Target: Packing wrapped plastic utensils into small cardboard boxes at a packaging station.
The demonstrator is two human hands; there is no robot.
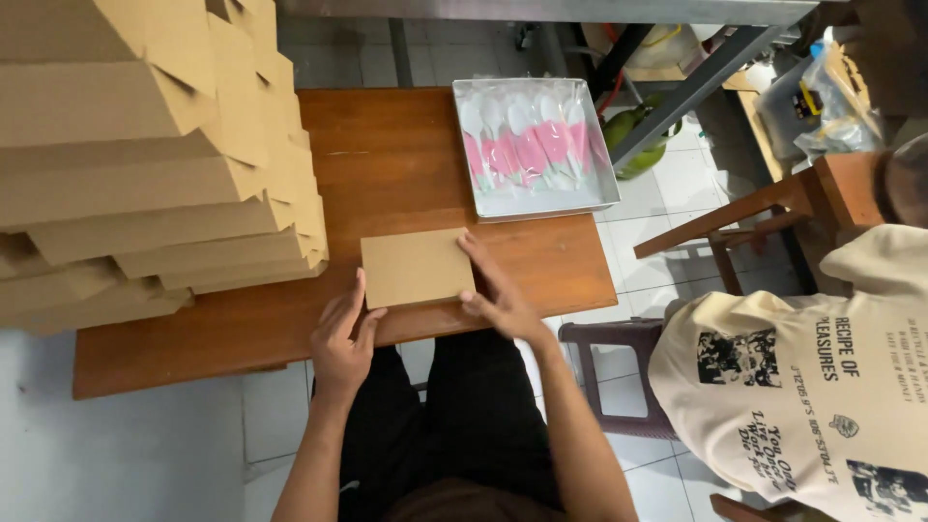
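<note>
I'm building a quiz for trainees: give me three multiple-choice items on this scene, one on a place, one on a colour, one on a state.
1. Where is the cardboard stack? A) left on the wooden table B) on the floor C) on the stool
2. The items in the clear tray are: A) blue and yellow B) pink and white C) black
3. The flat cardboard piece is: A) crumpled B) lifted high C) lying flat between the left hand and right hand

A: stack covers the table's left part. B: those colours show through. C: both hands touch its edges.
</note>
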